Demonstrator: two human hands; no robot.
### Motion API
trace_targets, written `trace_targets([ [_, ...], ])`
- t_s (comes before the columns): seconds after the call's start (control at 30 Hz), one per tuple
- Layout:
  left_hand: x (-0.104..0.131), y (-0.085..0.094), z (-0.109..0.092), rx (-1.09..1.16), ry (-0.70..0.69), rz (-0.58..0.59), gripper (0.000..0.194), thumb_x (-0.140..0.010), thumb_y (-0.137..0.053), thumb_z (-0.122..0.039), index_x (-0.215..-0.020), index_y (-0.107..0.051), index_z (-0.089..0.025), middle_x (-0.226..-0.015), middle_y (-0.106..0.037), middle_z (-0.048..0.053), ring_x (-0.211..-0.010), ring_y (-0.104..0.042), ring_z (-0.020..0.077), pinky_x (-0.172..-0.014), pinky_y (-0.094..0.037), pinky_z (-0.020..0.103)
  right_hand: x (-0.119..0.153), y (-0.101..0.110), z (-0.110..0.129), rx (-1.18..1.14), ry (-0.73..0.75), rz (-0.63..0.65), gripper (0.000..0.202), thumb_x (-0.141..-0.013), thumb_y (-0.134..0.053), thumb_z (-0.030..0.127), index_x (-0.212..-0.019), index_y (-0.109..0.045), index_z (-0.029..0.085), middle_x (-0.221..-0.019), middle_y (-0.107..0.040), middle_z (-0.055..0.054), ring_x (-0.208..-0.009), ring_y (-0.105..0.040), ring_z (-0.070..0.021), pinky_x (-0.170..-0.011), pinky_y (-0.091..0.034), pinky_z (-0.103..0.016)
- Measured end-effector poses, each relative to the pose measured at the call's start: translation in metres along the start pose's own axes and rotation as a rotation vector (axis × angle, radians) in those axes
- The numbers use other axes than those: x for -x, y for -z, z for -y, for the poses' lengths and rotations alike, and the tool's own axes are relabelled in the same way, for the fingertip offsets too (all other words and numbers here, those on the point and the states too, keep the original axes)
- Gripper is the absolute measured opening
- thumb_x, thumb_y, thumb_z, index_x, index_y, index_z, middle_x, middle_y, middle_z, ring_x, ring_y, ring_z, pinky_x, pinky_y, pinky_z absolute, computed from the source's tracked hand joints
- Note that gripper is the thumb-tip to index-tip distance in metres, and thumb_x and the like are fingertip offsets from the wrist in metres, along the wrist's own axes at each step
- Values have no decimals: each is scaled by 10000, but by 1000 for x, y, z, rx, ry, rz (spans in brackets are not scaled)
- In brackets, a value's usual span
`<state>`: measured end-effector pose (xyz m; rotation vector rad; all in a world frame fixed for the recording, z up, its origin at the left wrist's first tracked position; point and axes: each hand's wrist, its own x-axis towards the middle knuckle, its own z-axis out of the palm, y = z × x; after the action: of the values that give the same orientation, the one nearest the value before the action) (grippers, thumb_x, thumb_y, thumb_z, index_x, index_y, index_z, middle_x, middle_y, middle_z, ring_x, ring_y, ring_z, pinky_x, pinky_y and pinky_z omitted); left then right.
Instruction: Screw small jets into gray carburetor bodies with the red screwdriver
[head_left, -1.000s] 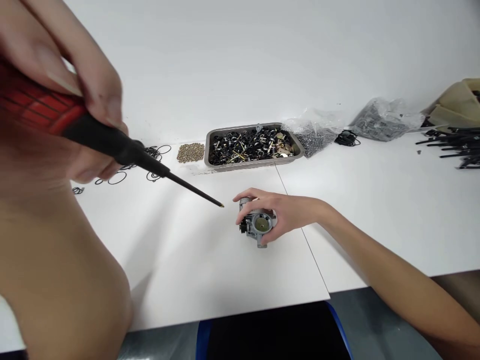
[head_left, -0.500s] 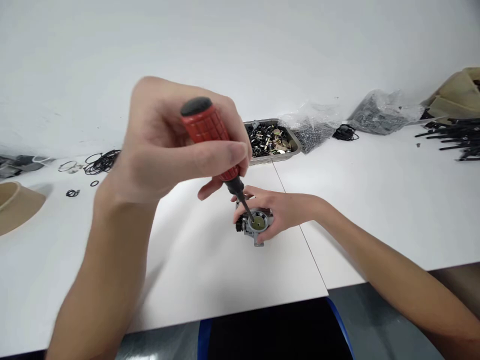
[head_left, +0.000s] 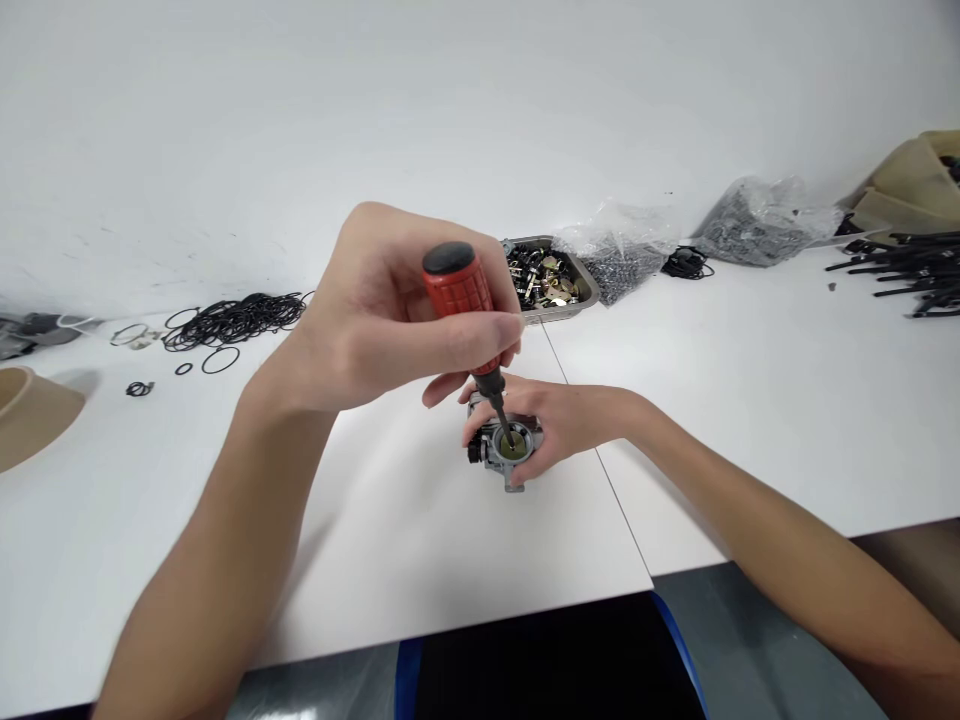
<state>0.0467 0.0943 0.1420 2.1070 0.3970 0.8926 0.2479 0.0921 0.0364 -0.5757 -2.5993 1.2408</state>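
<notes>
My left hand point(head_left: 405, 310) is wrapped round the red handle of a screwdriver point(head_left: 459, 285) with a black end cap. The screwdriver leans slightly, its tip down on the brass-coloured disc point(head_left: 513, 445) inside the round bore of a grey metal part point(head_left: 493, 462). That metal part sits on the white table, with a black knob on its left side. Fingers of my right hand point(head_left: 555, 425) grip it from the right and the back, thumb near its front. Part of its rear is hidden under my fingers.
Behind my hands a metal tray point(head_left: 589, 290) holds small parts. Plastic bags point(head_left: 769, 225) and black strips point(head_left: 919, 270) lie at the back right. Black rings point(head_left: 240, 320) are piled at the back left, near a beige container point(head_left: 37, 415). A table seam point(head_left: 619, 505) runs beside the part.
My left hand has moved right and slightly down, and the screwdriver now stands more upright, its tip nearer the disc's centre. My right hand still holds the metal part.
</notes>
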Motion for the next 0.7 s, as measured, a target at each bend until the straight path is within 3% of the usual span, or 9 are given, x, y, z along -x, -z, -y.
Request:
trace_targets([
  [0.27, -1, -5, 1, 8, -5, 14, 120, -820, -653, -111, -714, -679, -157, -664, -649, 45, -464, -543, 101, -342, -388, 222, -2, 4, 7, -34, -3, 12, 495, -740, -794, 241, -1200, -621, 291, -1417, -392, -35, -1296, -427, -215, -1082, -411, -314],
  [0.37, -3, -9, -3, 6, -26, 0, 39, -793, -685, -96, -789, -686, -134, -694, -640, 52, -486, -552, 99, -360, -415, 227, -2, 4, 8, -45, -31, 17, 494, -740, -794, 258, -1200, -619, 290, -1403, -409, -35, -1306, -421, -211, -1067, -425, -305],
  [0.5, -4, -14, -8, -46, -53, -23, 311, -768, -716, -78, -1061, -656, -165, -807, -662, 58, -641, -629, 142, -473, -509, 245, -2, 4, 6, -38, -39, 23, 498, -756, -786, 304, -1222, -611, 274, -1343, -457, -44, -1305, -425, -217, -1069, -421, -315],
  [0.7, 3, -11, -23, -252, -81, 39, 452, -806, -637, -37, -1235, -632, -180, -896, -669, 56, -794, -668, 182, -580, -571, 267, -3, 3, 1, -47, 1, 27, 500, -757, -773, 315, -1222, -597, 257, -1336, -451, -58, -1250, -458, -229, -1047, -436, -351],
])
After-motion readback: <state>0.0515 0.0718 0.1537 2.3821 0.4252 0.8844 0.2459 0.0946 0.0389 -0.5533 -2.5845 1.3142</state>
